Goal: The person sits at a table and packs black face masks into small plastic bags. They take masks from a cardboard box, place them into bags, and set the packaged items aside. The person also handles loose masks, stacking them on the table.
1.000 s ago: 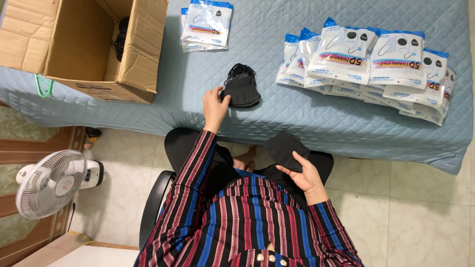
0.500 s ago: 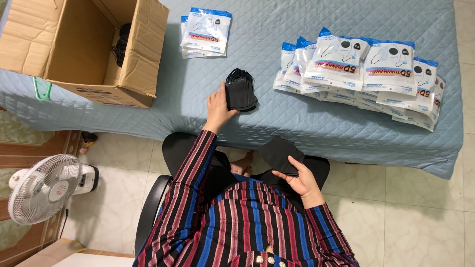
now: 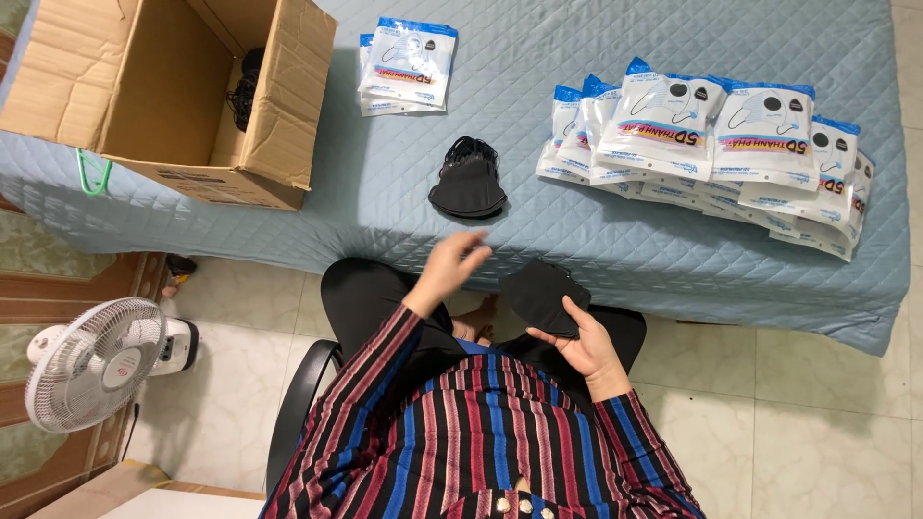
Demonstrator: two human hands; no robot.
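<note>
Holding a flat stack of black masks [image 3: 544, 296] in the right hand [image 3: 582, 341], fingers closing around its lower edge, just below the bed [image 3: 596, 231] edge. Hovering open and empty with the left hand [image 3: 452, 264], blurred, near another black mask pile [image 3: 467, 179] lying on the blue quilted bed. Sitting beside: white packets [image 3: 711, 144] and a cardboard box [image 3: 173, 91].

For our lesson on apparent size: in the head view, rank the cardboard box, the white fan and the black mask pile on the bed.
1. cardboard box
2. white fan, though it sits lower, on the floor
3. black mask pile
</note>
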